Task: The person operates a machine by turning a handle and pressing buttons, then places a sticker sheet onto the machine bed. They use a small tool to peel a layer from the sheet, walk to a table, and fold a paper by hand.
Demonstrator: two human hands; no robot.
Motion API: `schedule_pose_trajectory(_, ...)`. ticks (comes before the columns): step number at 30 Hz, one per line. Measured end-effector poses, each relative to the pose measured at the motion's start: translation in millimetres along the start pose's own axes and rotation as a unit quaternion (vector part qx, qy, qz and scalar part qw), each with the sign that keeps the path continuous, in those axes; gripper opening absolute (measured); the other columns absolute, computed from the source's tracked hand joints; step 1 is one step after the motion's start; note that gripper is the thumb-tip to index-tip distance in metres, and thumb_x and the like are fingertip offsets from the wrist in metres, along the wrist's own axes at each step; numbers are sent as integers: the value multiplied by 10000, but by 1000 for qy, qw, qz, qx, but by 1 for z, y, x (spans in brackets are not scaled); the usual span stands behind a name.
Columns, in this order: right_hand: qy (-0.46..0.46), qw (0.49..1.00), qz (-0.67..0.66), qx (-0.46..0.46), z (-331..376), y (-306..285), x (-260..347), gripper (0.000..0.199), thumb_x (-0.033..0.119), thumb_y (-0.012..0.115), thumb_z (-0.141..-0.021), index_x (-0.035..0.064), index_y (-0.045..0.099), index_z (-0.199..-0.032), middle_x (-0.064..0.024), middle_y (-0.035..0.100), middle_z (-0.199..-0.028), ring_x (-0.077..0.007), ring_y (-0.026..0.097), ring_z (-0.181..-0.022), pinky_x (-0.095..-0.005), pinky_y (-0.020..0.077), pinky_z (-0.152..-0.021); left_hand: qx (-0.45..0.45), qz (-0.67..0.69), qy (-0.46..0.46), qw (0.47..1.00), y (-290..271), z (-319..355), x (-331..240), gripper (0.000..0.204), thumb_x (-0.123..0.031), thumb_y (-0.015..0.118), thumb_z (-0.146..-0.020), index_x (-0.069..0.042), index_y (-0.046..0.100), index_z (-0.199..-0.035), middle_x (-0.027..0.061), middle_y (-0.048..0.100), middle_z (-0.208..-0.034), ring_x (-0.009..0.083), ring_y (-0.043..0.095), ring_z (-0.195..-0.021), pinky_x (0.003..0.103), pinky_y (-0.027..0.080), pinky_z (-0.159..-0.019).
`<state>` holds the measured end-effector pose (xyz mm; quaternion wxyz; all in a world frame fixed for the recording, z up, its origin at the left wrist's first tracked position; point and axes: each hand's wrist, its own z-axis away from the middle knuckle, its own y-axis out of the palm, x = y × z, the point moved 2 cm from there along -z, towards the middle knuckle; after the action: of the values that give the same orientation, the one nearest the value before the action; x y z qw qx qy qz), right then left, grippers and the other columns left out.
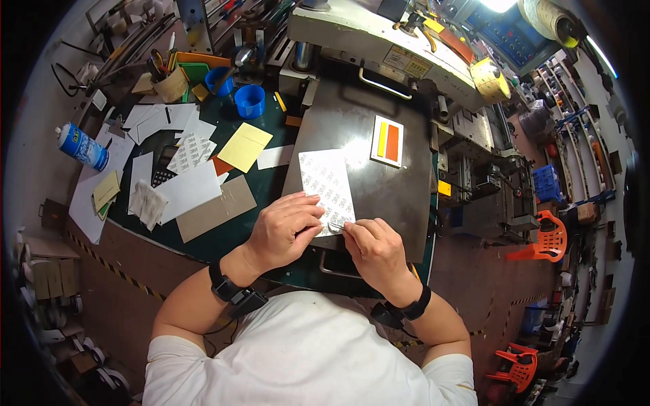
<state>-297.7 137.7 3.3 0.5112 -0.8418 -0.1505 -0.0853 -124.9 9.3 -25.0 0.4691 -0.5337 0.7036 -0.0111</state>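
Head view shows a white sheet [326, 183] on a metal plate [399, 203], the left hand [283, 227] touching it (can't tell if it grips), the right hand [376, 249] pinching a thin tool [336, 226] between fingers.

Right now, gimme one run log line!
left fingers: on white rectangular patterned sheet | right fingers: at its near edge | sheet: on flat dark metal plate

Wht short-slv tee [305, 352] – blk wrist straps [216, 273] w/ blk boxes [248, 303] attached.

Sheet [326, 179] partly hidden by hands [281, 229], thin tool [336, 226] unclear, shirt [308, 352] cut off
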Motion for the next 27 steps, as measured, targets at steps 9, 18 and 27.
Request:
schedule_pose_trajectory(9, 8, 1000, 5, 8, 0, -2, 2, 198, 14, 828, -828, 28, 740, -1005, -87, 735, -913, -255, 688, -790, -356, 574, -703, -13, -20, 12, 1000, 3, 1, -2, 95, -6, 841, -810, -21, 773, -875, 136, 806, -1055, 310, 755, -1136, 464, 555, -1068)
schedule_pose_trajectory(18, 5, 1000, 21, 5, 2, 0, 4, 197, 6, 823, -830, 24, 739, -1007, -89, 739, -918, -256, 693, -789, -355, 572, -700, -28, -34, 8, 999, 4, 3, -4, 96, -18, 847, -807, -30, 775, -870, 119, 808, -1041, 303, 757, -1124, 451, 553, -1045)
schedule_pose_trajectory(27, 18, 999, -27, -12, -1, -3, 0, 165, -1, 818, -837, 29, 739, -978, -91, 744, -893, -267, 702, -773, -363, 574, -690, -27, -68, 5, 997, 7, 8, -12, 109, -24, 850, -809, -37, 773, -885, 111, 804, -1047, 286, 750, -1143, 444, 539, -1023)
